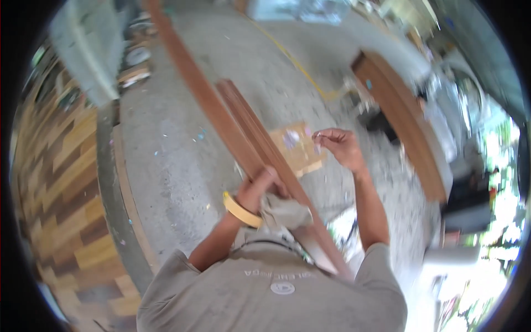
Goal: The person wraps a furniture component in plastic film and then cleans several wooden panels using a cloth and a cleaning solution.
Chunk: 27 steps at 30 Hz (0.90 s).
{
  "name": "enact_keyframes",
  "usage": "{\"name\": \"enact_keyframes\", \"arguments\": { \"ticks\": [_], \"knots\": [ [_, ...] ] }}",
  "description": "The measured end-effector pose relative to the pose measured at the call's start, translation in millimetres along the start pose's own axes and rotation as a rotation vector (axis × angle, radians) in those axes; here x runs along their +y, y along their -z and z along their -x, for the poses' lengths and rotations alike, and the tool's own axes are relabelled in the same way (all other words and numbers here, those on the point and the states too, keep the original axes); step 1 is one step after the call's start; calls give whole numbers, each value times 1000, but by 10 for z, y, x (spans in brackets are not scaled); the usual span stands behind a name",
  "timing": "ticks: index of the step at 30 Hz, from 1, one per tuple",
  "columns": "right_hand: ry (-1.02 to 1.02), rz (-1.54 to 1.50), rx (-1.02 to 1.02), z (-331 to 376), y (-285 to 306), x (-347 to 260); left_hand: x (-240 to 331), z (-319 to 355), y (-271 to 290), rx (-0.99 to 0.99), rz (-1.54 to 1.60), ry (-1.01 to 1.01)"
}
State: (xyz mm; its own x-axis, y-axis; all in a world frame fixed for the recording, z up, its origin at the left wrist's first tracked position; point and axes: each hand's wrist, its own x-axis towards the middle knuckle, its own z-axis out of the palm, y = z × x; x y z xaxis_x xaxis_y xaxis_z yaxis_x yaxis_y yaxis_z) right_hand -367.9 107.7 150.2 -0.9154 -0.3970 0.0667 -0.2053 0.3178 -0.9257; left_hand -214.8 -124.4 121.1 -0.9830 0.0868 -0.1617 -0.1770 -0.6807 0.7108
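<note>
My left hand (262,187) is closed around the near end of a long reddish-brown wooden strip (202,91), which slants away to the far left. A yellow tape-like ring (241,211) sits around my left wrist. Beside and partly under that strip lies a second brown piece with lengthwise grooves (251,119), running back toward my body. Raised on the right and apart from both strips, my right hand (342,148) has thumb and forefinger pinched together. A small pale scrap (317,146) shows at its fingertips, too blurred to name.
Below my right hand is a piece of cardboard (305,157) on the grey concrete floor (171,138). At right stands a long brown wooden piece (406,122), with clutter behind it. A patchwork wood surface (72,210) fills the left. A yellow floor line (287,55) runs farther off.
</note>
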Motion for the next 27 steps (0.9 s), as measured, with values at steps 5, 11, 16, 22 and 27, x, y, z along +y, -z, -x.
{"name": "enact_keyframes", "arguments": {
  "ticks": [5,11,16,22,27],
  "knots": [
    [-320,27,381,1428,339,454,-18,-390,208,-129,-65,158],
    [-324,257,442,3059,82,758,-104,-1092,534,-216,-394,244],
    [-502,632,331,3653,-746,1514,-449,-1522,1075,-237,-388,479],
    [-596,609,417,3382,-969,2640,-1020,-2680,2295,157,-289,710],
    [-611,613,319,3390,-1103,3085,-1829,-2919,2273,198,-443,891]
  ]
}}
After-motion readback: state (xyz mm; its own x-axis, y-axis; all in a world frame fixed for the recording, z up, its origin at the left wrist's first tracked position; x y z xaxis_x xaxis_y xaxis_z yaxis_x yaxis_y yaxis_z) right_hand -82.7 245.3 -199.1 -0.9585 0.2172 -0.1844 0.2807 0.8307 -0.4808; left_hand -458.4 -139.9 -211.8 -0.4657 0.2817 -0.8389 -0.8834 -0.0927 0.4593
